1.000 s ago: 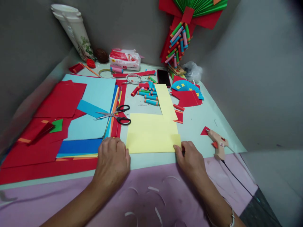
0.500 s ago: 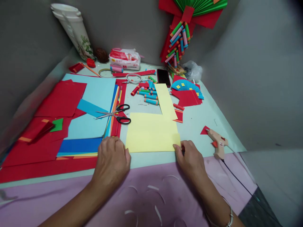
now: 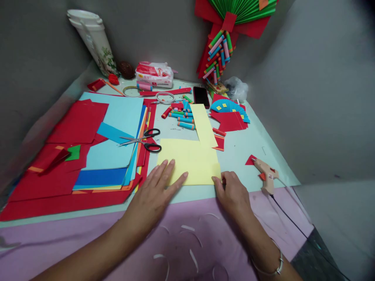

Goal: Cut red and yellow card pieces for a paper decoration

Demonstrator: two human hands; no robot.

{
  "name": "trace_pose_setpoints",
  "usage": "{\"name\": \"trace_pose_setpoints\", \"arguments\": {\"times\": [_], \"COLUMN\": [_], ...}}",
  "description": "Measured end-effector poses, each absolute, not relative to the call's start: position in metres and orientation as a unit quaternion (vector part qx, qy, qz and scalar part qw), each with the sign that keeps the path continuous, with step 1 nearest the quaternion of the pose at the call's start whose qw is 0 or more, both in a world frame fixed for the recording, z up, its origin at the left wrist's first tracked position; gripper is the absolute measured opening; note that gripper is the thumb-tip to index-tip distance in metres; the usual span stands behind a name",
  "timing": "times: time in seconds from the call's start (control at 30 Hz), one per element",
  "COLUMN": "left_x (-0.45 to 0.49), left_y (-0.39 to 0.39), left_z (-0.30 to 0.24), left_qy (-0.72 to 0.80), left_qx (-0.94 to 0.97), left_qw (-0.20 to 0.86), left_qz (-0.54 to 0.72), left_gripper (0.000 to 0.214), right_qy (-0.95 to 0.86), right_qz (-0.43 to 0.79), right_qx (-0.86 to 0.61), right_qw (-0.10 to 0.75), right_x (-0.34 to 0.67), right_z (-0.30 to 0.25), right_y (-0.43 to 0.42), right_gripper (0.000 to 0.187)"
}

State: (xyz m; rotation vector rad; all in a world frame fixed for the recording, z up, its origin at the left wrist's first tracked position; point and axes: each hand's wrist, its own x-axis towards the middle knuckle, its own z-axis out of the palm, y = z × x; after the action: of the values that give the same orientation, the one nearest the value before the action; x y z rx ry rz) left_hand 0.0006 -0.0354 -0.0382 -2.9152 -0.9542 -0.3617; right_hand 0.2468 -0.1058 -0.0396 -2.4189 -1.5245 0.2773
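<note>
A pale yellow sheet of paper (image 3: 190, 156) lies in front of me, its near edge folded over. My left hand (image 3: 156, 185) rests flat on its near left part, fingers spread. At the near right corner, my right hand (image 3: 233, 191) pinches the paper's edge between thumb and fingers. A yellow paper strip (image 3: 203, 125) lies across the sheet's far right edge. Scissors (image 3: 143, 140) with black handles lie with blades apart, just left of the yellow sheet.
Red and blue paper sheets (image 3: 111, 117) are piled on the left. Small paper rolls (image 3: 183, 117), a phone (image 3: 201, 96) and a blue paper fan (image 3: 228, 106) sit farther back. A glue gun (image 3: 267, 173) with a cord lies at right. A tissue pack (image 3: 155, 74) stands by the wall.
My left hand has moved from the sheet's near left corner inward onto the paper and opened flat. My right hand stays at the near right corner. The view has shifted slightly.
</note>
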Motion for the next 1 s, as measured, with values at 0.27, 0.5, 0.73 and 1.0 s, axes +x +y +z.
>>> {"name": "trace_pose_setpoints", "arguments": {"times": [0.27,0.5,0.73,1.0], "left_x": [0.008,0.007,-0.005,-0.014], "left_y": [-0.028,-0.028,-0.042,-0.06], "left_z": [-0.028,-0.033,-0.04,-0.043], "left_qy": [-0.23,-0.241,-0.249,-0.307], "left_qx": [-0.973,-0.97,-0.967,-0.943], "left_qw": [-0.016,-0.023,0.035,0.088], "left_qz": [-0.034,-0.009,-0.046,-0.096], "left_gripper": [0.074,0.067,0.057,0.051], "right_qy": [-0.527,-0.533,-0.535,-0.536], "right_qz": [0.1,0.093,0.092,0.096], "right_qx": [-0.834,-0.83,-0.828,-0.826], "right_qw": [0.13,0.134,0.145,0.15], "right_x": [0.248,0.249,0.251,0.251], "right_z": [-0.039,-0.04,-0.041,-0.039], "right_y": [-0.105,-0.105,-0.106,-0.106], "right_gripper": [0.024,0.024,0.026,0.027]}}
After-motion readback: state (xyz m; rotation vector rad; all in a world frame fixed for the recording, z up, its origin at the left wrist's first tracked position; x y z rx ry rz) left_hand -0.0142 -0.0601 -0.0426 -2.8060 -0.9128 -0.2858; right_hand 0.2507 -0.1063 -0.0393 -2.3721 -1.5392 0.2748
